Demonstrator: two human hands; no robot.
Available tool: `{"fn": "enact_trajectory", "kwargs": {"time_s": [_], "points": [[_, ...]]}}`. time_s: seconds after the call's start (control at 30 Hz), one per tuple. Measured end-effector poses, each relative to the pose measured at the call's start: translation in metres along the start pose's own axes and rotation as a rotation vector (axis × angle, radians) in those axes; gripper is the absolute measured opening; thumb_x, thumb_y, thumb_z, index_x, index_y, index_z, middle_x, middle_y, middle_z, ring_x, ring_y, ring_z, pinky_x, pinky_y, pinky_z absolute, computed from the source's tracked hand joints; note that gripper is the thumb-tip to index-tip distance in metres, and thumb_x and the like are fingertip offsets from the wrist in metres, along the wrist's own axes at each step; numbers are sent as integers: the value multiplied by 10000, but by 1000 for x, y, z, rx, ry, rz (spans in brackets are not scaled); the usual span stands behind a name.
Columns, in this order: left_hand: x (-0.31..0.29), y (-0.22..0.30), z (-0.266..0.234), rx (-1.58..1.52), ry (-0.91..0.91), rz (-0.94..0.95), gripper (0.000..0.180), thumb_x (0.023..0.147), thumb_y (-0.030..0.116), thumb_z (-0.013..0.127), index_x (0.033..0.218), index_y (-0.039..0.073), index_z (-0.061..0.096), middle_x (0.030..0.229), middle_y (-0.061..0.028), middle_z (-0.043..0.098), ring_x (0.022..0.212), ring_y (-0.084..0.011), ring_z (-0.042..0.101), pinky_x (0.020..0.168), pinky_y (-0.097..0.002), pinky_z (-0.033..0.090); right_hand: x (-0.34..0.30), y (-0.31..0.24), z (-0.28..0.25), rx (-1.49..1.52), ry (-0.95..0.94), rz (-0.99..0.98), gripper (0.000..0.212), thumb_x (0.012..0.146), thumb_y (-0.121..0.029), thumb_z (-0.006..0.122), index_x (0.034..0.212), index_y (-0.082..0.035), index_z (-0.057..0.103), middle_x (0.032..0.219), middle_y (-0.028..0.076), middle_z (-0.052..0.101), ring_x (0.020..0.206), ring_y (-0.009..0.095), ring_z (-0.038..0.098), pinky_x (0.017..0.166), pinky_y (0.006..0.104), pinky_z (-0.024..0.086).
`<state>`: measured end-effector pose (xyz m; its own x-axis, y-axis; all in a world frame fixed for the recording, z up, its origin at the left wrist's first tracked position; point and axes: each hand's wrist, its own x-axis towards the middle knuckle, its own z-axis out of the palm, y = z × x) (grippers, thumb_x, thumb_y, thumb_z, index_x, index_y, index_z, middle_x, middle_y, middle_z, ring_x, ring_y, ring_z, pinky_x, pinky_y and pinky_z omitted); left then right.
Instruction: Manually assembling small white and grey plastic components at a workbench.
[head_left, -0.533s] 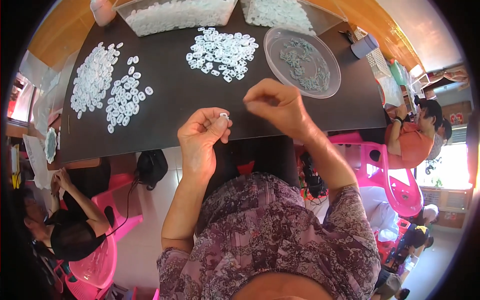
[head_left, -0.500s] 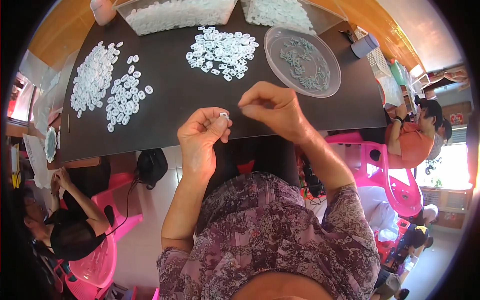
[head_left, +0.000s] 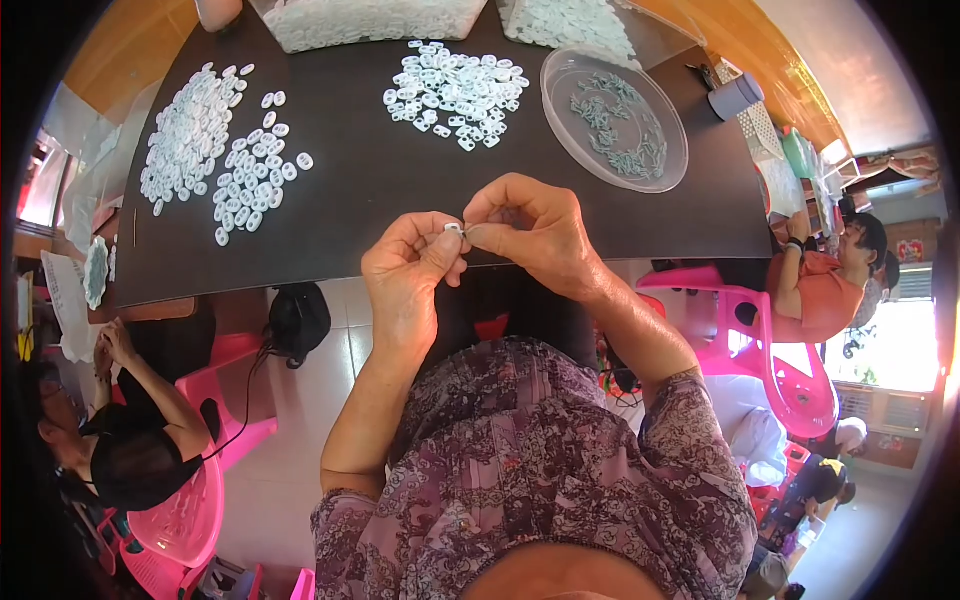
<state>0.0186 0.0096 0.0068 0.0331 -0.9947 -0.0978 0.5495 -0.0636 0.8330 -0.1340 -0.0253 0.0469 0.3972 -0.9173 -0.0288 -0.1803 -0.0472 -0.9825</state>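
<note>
At the table's near edge, my left hand (head_left: 403,275) pinches a small white plastic piece (head_left: 453,228) between thumb and fingers. My right hand (head_left: 545,232) is closed in a pinch right against the piece's right side. Whatever its fingertips hold is too small to make out. Beyond my hands lies a heap of white pieces with openings (head_left: 457,92). A round clear plastic tray (head_left: 562,135) to the right carries many tiny grey-green parts (head_left: 622,125). On the left are a big pile of oval white pieces (head_left: 188,130) and a looser group of ovals (head_left: 250,190).
Two clear bins of white pieces (head_left: 370,22) (head_left: 570,28) stand at the table's far side. A grey cup (head_left: 735,95) sits at the far right. People sit left (head_left: 140,440) and right (head_left: 815,285), near pink plastic chairs (head_left: 790,385).
My right hand has moved left and its fingertips now meet the white piece. My left hand keeps its pinch on it. The whole view has shifted slightly.
</note>
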Motion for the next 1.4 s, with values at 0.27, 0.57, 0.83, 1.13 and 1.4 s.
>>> {"fn": "enact_trajectory", "kwargs": {"time_s": [0.27, 0.57, 0.83, 1.13, 1.4], "points": [[-2, -4, -3, 50, -8, 88, 77, 843, 41, 625, 891, -16, 610, 739, -36, 606, 585, -67, 511, 511, -181, 408, 1, 2, 5, -29, 21, -25, 120, 802, -29, 650, 907, 4, 602, 817, 3, 601, 758, 42, 548, 686, 199, 453], [-9, -13, -3, 90, 63, 157, 86, 857, 33, 608, 924, -19, 620, 759, -28, 605, 608, -56, 516, 525, -161, 416, 0, 10, 13, 1, 65, -6, 123, 789, -19, 658, 897, 6, 603, 801, 9, 610, 735, 51, 567, 663, 204, 473], [-11, -5, -3, 160, 66, 170, 129, 862, 8, 586, 974, -32, 634, 768, -33, 596, 632, -71, 538, 529, -175, 430, 4, 12, 14, 51, 56, -27, 113, 801, 1, 639, 905, 19, 598, 813, 29, 621, 764, 73, 593, 690, 214, 491], [-11, -10, -5, 414, 83, 340, 106, 862, -13, 569, 943, -34, 635, 765, -31, 579, 622, -61, 529, 522, -186, 432, 5, 11, 17, -2, 56, 17, 109, 797, 1, 638, 901, 20, 611, 834, 35, 629, 779, 73, 595, 693, 206, 488], [-10, -7, -5, 103, 104, 131, 146, 867, -4, 566, 1002, -43, 608, 828, -44, 603, 662, -61, 534, 567, -171, 435, 5, 14, 14, 20, 34, -25, 111, 826, -20, 624, 931, 12, 608, 842, 24, 631, 766, 62, 589, 693, 203, 483]]}}
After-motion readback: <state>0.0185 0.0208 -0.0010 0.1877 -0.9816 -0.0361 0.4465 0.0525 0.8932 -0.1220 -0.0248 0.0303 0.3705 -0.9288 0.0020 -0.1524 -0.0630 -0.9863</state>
